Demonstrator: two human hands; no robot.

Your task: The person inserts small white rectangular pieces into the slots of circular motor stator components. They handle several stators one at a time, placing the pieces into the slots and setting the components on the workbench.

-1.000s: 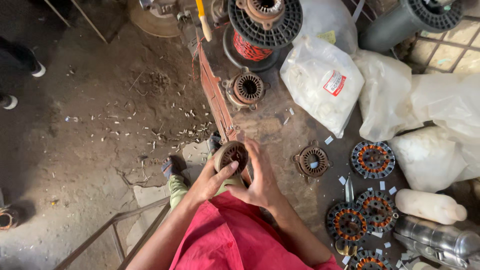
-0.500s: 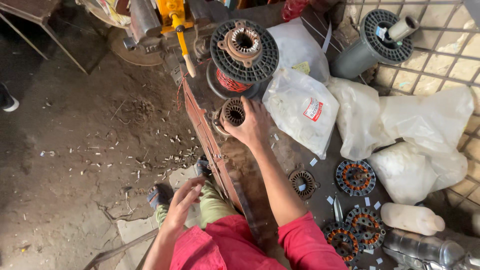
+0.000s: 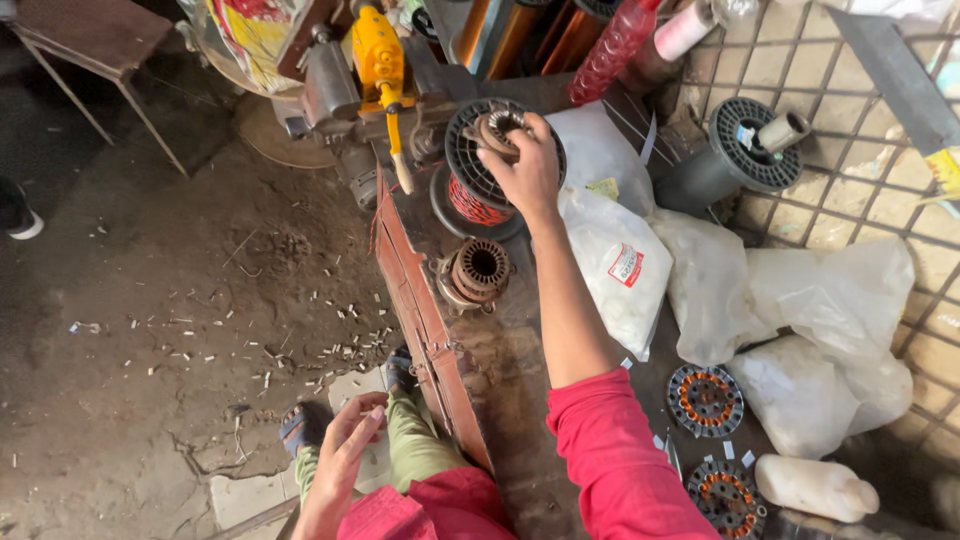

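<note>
Our right hand point(image 3: 522, 165) is stretched out with the fingers closed around a small stator point(image 3: 497, 128), which sits on top of the black wire spool point(image 3: 480, 185) at the far end of the surface point(image 3: 500, 370). Our left hand point(image 3: 340, 455) hangs loose and empty, fingers apart, down by our knee. Another stator point(image 3: 478, 270) sits on the surface just below the spool, with white bags point(image 3: 620, 270) next to it.
</note>
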